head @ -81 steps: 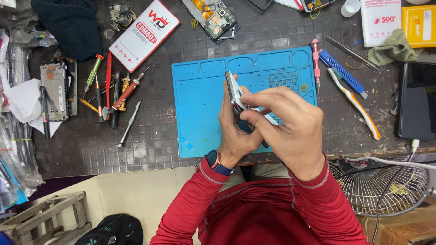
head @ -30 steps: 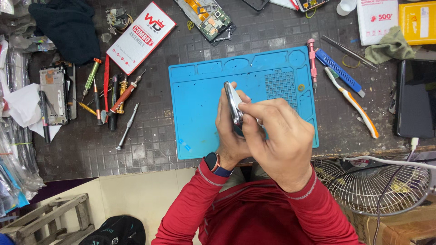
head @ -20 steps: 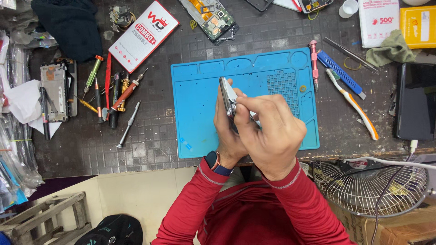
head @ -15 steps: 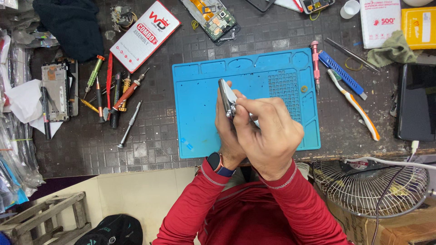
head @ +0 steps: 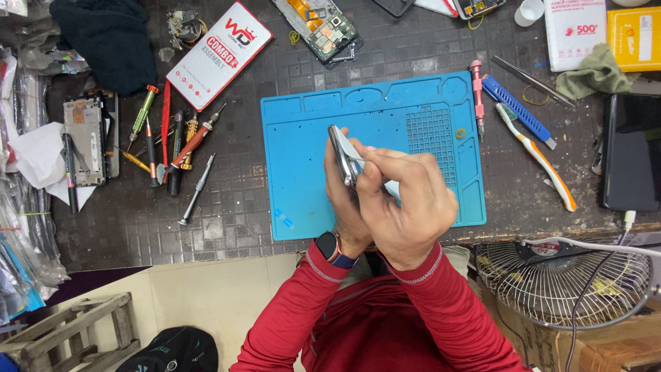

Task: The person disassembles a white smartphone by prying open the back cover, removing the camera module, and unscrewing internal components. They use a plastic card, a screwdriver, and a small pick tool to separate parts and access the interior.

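Observation:
A thin silver smartphone [head: 341,153] is held on edge above the blue repair mat [head: 303,172]. My left hand [head: 346,217] grips the phone from below and behind, a dark watch on that wrist. My right hand [head: 405,207] covers the phone's lower part from the right, its fingers curled over the edge and pressed against the phone. Only the phone's top end shows; the rest is hidden by both hands.
Several screwdrivers [head: 180,148] lie left of the mat, a white and red box [head: 220,52] and a circuit board [head: 323,27] behind it. A toothbrush [head: 537,157], a blue tool [head: 518,110] and tweezers [head: 530,79] lie to the right. A wire fan [head: 571,282] stands at the near right.
Both hands and the phone have shifted a little to the left and farther over the mat. The right hand has slid up along the phone's edge.

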